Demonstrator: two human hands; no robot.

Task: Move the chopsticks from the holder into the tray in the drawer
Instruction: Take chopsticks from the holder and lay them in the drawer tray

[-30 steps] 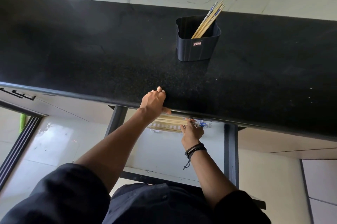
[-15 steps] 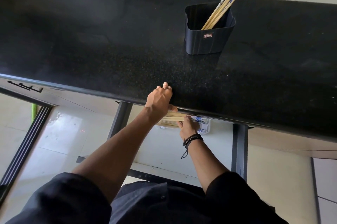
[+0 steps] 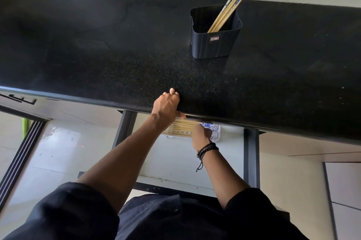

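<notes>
A dark blue square holder [image 3: 213,44] stands on the black counter [image 3: 97,54] at the back right. Several wooden chopsticks [image 3: 228,9] with blue-patterned tops lean in it. Below the counter's front edge the drawer [image 3: 251,157] is pulled out. A white tray [image 3: 215,132] lies in it, partly hidden under the counter lip. A bundle of chopsticks [image 3: 182,127] lies sideways across the tray. My right hand [image 3: 201,136], with a black bracelet on its wrist, is closed on that bundle. My left hand [image 3: 167,105] grips the counter edge, fingers on top and thumb under.
A marble-look wall runs behind the counter. Dark drawer rails [image 3: 125,132] frame the open drawer. A pale tiled floor [image 3: 58,151] shows below, with cabinet fronts [image 3: 343,191] at the right. A dark ribbed strip [image 3: 21,155] runs diagonally at the left.
My right hand has brought the bundle of chopsticks further in under the counter lip and down onto the tray. My left hand stays on the counter edge. The camera has shifted.
</notes>
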